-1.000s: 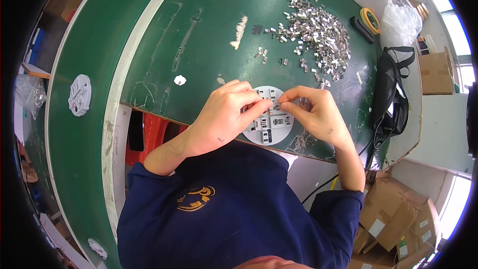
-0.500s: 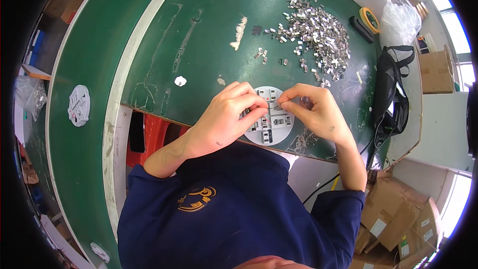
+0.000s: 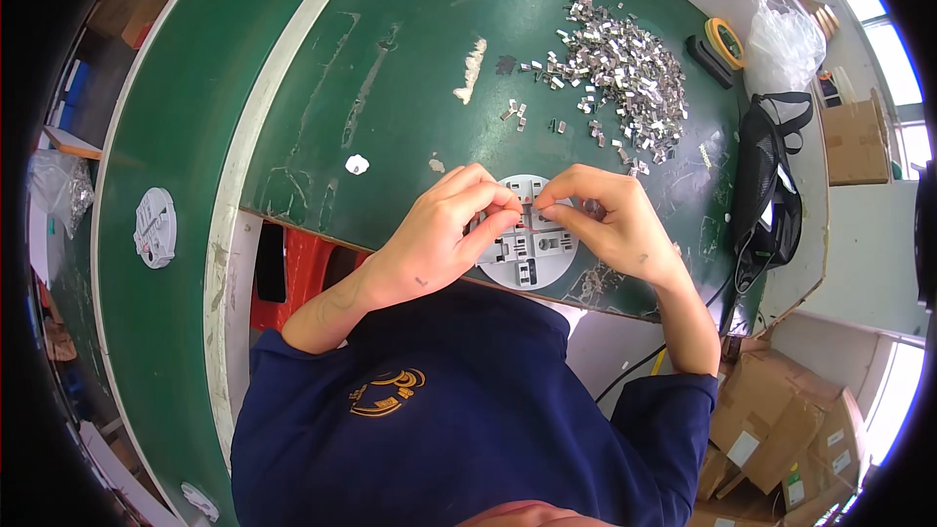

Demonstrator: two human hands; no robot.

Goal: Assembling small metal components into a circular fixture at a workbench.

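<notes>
A round light-grey plastic base (image 3: 554, 268) with moulded slots and small dark and metal parts lies near the table's front edge, partly covered by my hands. Over its left side my left hand (image 3: 434, 229) is closed, thumb and index finger pinched together. My right hand (image 3: 617, 224) pinches in the same way above the base's upper right part. The fingertips almost meet over the middle. What they hold is too small to make out; a thin reddish line shows on the base just below them.
A heap of small shiny metal clips (image 3: 630, 78) covers the table's far right. Beyond it are a yellow tape roll (image 3: 724, 42) and a clear plastic bag (image 3: 784, 34). A black mesh bag (image 3: 766, 190) hangs at the right edge. Another round grey base (image 3: 154, 226) lies on the left green surface.
My right fingertips have shifted slightly left, closer to my left fingertips. Both hands stay pinched over the base.
</notes>
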